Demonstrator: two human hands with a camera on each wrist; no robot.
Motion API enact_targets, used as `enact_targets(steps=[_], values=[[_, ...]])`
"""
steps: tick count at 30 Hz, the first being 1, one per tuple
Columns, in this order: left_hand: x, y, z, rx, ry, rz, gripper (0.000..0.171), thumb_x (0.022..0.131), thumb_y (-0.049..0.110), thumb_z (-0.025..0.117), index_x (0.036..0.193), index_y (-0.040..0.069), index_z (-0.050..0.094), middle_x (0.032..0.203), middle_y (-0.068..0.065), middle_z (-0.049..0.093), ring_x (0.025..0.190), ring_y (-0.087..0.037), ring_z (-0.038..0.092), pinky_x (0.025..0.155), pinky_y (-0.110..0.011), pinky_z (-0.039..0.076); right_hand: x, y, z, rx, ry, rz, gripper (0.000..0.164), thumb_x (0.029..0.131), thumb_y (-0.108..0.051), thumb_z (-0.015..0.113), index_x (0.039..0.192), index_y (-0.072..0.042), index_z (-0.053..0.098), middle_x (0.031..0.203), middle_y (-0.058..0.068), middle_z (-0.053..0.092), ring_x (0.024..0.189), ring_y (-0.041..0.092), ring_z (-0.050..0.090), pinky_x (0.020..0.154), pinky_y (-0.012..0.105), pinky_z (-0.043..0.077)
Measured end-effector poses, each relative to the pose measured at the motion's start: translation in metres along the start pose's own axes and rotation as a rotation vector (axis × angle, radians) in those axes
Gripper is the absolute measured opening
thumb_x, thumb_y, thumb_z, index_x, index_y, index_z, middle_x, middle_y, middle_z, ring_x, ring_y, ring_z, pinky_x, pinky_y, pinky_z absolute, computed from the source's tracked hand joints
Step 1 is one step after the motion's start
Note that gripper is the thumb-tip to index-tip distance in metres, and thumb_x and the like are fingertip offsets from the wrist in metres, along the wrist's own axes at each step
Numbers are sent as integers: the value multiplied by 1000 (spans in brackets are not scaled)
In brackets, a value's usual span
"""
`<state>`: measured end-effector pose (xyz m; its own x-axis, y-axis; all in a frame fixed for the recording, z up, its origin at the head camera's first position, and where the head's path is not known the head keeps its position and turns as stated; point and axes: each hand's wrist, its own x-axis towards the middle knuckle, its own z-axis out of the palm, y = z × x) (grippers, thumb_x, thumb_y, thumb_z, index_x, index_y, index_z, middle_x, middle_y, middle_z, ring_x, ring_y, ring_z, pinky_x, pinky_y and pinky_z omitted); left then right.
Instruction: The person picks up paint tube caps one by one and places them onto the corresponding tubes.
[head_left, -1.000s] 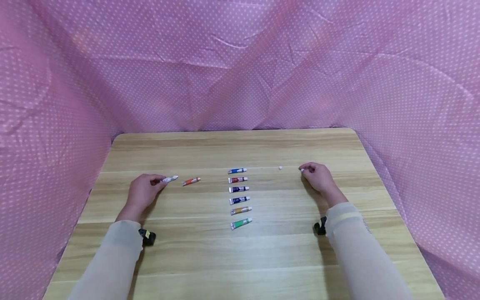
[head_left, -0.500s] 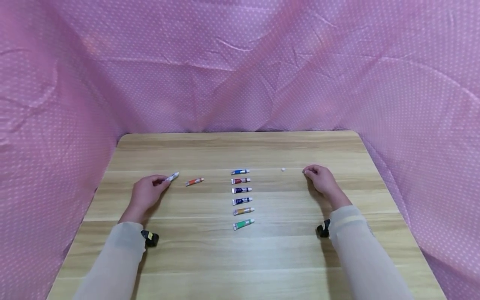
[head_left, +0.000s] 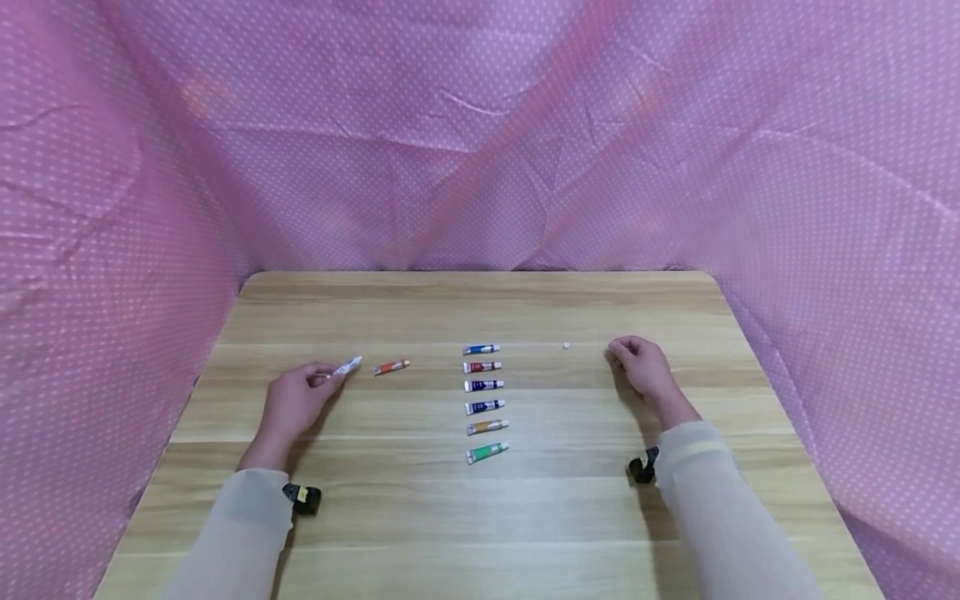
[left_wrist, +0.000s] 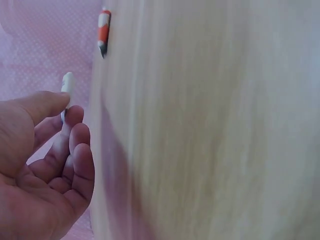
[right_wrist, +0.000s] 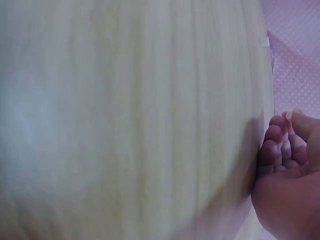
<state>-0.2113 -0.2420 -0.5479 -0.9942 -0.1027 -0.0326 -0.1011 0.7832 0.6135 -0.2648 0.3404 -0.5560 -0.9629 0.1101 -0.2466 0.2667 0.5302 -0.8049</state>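
In the head view my left hand pinches a white paint tube between thumb and fingers, its nozzle end pointing up and right. The left wrist view shows that white tube standing out above the thumb. To its right an orange paint tube lies on the table. My right hand has thumb and fingertips pinched together at the table's right side. In the right wrist view a tiny white cap shows between them, mostly hidden. Another white cap lies left of that hand.
Mid-table, several paint tubes lie in a column: a blue tube at the back, then red, two dark blue, ochre, and a green tube in front. The wooden table is surrounded by pink dotted cloth.
My left hand has tilted the white tube's nozzle end upward. The small white cap seen at my right fingertips a second ago is now hidden by the fingers in the head view.
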Motion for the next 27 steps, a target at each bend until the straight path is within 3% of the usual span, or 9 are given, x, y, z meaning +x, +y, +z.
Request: enact_targets(steps=[5,13,19,23,27], values=[[-12,15,1,-49,-44,-14,37,105,39,72,130,12,76,102,-10,77,80,-20,60,71,-30,49,-5,0,0,140,46,32,42,116,-32,53,137,1,65,113,3,76,93,5,65,82,17,55],[-37,40,5,-179,-111,-90,34,107,35,70,134,15,74,112,-10,75,92,-21,62,73,-26,53,-21,-16,-3,345,75,-29,43,115,-21,54,146,8,58,108,-5,78,93,2,72,88,16,61],[-51,57,9,-206,-106,-103,32,108,32,68,135,15,73,116,-9,75,97,-22,64,74,-25,55,-40,-35,5,540,79,-56,34,111,-17,63,137,5,67,94,-13,77,92,4,73,89,20,62],[-58,66,13,-221,-99,-90,30,108,31,69,133,16,74,116,-8,76,100,-21,67,77,-24,56,-49,-42,10,615,97,-89,31,109,-13,65,134,5,70,90,-12,77,87,1,72,86,19,62],[-65,72,17,-239,-96,-97,28,107,30,70,131,17,75,114,-7,76,99,-21,66,77,-22,56,-56,-47,16,639,115,-90,37,109,-13,66,140,7,66,94,-13,79,90,1,73,88,19,62]])
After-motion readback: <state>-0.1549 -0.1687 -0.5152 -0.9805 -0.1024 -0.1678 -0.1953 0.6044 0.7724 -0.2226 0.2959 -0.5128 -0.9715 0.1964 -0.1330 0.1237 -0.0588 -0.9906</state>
